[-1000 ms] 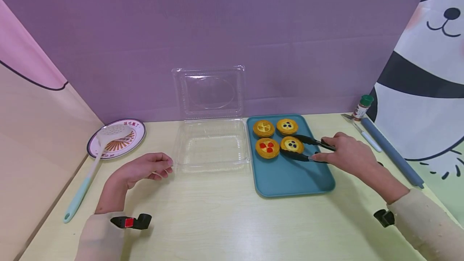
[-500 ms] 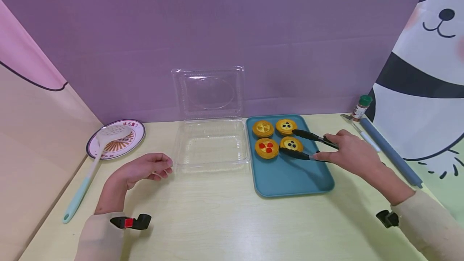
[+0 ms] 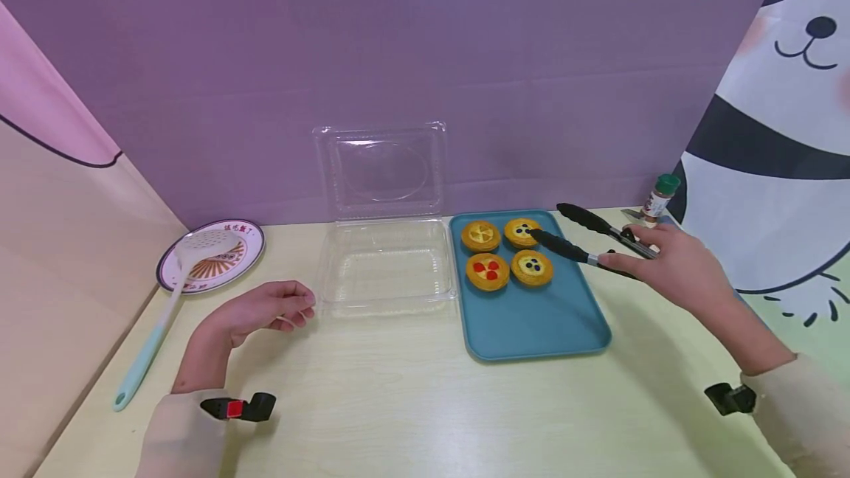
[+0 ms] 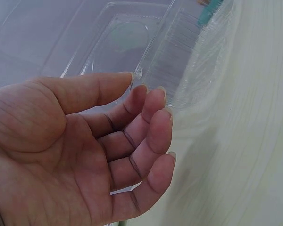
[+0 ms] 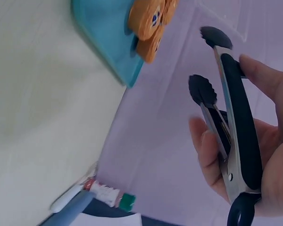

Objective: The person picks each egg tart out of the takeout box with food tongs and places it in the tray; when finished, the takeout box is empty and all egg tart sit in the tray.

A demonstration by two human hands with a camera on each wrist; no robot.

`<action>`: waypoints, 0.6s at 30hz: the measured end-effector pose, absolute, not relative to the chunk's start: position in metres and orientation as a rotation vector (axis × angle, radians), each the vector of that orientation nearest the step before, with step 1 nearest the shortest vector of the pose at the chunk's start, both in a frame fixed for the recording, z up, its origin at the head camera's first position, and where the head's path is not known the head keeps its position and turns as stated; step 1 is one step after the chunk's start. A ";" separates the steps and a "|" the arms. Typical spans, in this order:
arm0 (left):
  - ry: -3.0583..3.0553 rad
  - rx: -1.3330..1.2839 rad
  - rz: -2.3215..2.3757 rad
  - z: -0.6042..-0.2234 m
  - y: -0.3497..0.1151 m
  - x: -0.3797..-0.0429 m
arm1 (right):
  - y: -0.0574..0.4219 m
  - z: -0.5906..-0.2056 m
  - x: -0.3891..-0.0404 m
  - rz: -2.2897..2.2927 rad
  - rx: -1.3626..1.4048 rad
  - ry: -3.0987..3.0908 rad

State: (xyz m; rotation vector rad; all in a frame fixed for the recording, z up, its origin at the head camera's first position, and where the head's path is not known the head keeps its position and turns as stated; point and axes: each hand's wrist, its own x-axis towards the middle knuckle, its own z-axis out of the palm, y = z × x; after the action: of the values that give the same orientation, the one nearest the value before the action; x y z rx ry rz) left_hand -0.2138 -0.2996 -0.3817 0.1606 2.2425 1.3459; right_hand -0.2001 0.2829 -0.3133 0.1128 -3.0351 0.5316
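Note:
In the head view my right hand (image 3: pixel 677 264) grips black-tipped metal tongs (image 3: pixel 564 246), their arms spread with nothing between them, raised over the right edge of a teal tray (image 3: pixel 531 330). On that tray lie several egg tarts, one with red pieces (image 3: pixel 488 272) and one with blueberries (image 3: pixel 532 268) in the nearer row. The right wrist view shows the tongs (image 5: pixel 240 127) between thumb and fingers. My left hand (image 3: pixel 262 312) hangs loosely curled, holding nothing, beside a clear plastic box (image 3: pixel 392 264) whose lid stands up. In the left wrist view its fingertips overlap the box's edge.
At the left, a white skimmer (image 3: pixel 149 364) with a pale green handle leans across a patterned plate (image 3: pixel 249 260). A green-capped spice jar (image 3: pixel 659 198) stands at the back right, with a knife and a blue-grey roll near it. A purple backdrop (image 3: pixel 531 94) rises behind the table.
My right hand has lifted the tongs up and to the right, off the near blueberry tart, and their tips have spread apart. That tart stays on the tray. My left hand has stayed put.

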 end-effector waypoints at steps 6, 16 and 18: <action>2.242 0.167 1.346 -0.383 -0.300 -0.214 | 0.302 -0.322 -0.203 0.656 0.010 -3.007; 2.240 0.187 1.355 -0.384 -0.300 -0.215 | 0.335 -0.359 -0.207 0.615 -0.121 -2.971; 2.241 0.191 1.355 -0.384 -0.300 -0.215 | 0.340 -0.367 -0.208 0.592 -0.142 -2.978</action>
State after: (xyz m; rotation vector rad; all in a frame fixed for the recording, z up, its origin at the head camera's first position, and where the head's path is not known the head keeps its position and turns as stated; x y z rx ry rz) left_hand -0.2146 -0.2996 -0.3841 0.1905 2.2410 1.3547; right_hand -0.2076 0.3401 -0.3668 -0.1419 -2.9783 0.5916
